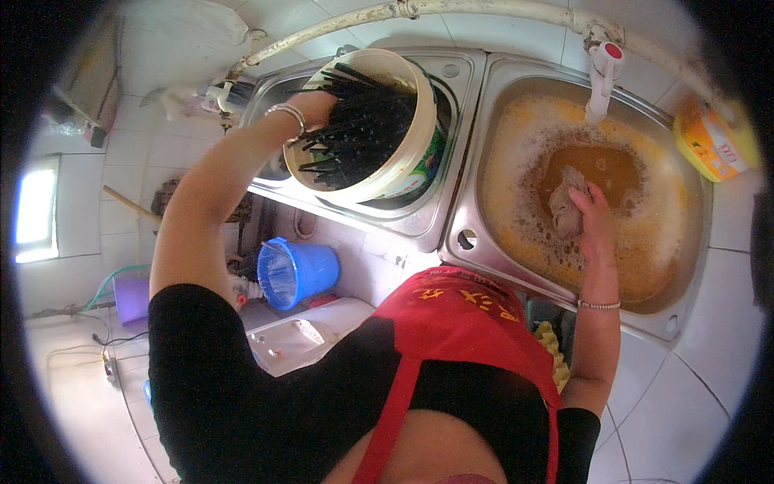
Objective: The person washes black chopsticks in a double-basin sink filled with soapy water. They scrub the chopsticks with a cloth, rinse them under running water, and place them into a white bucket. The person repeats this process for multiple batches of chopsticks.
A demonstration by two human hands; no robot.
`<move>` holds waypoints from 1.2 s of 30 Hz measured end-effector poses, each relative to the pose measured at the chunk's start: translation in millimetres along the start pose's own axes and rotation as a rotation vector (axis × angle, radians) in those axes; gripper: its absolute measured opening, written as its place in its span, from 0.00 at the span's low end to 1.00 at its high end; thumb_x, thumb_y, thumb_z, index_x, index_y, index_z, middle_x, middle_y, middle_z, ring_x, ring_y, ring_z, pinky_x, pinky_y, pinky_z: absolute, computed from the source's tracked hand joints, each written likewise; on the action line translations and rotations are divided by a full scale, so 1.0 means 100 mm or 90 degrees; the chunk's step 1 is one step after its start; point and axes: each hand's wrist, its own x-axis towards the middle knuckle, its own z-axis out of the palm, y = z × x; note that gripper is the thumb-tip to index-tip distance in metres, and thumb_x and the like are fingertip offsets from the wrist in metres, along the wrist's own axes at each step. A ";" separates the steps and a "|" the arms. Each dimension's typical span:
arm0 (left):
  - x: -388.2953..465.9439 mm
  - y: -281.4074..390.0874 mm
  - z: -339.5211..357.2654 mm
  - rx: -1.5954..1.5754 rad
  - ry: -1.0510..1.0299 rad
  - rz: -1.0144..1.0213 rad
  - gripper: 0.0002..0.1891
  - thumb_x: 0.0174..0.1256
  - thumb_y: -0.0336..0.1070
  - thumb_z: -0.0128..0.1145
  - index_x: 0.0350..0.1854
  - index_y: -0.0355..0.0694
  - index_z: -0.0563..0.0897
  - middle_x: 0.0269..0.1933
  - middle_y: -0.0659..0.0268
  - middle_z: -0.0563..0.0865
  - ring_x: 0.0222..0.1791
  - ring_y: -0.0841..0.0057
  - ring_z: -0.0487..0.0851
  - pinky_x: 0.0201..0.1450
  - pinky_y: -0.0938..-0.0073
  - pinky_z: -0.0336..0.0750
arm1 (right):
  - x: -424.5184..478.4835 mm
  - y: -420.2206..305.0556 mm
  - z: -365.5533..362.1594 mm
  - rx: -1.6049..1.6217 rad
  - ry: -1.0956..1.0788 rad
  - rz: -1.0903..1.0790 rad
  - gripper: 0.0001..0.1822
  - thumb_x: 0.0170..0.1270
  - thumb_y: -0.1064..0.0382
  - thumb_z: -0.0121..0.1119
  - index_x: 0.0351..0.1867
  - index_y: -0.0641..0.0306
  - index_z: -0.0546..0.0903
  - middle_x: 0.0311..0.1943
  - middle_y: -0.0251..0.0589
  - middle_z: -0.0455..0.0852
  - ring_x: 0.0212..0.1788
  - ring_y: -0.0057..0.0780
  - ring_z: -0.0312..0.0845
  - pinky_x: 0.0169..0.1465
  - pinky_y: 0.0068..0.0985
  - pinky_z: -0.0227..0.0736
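My left hand reaches over the rim of a cream plastic bucket and touches the black chopsticks packed inside. Its fingertips are hidden among the sticks, so their grip cannot be told. The bucket leans in the left basin of a steel double sink, its mouth tilted towards me. In my right hand is a wet grey-brown cloth, bunched up just over the right basin. Brownish water with foam around it fills that basin.
A white tap with a red cap overhangs the right basin, fed by an old pipe. A yellow-orange detergent bottle stands at the far right. Below the left basin are a blue bucket and a white plastic container.
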 end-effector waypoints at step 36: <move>0.07 2.88 -0.53 -1.126 -0.440 0.169 0.09 0.46 0.28 0.53 0.31 0.32 0.71 0.18 0.65 0.74 0.16 0.78 0.73 0.21 0.79 0.70 | 0.09 0.00 -0.25 0.284 -0.192 0.100 0.16 0.46 0.69 0.57 0.40 0.62 0.72 0.36 0.42 0.78 0.39 0.37 0.74 0.41 0.36 0.70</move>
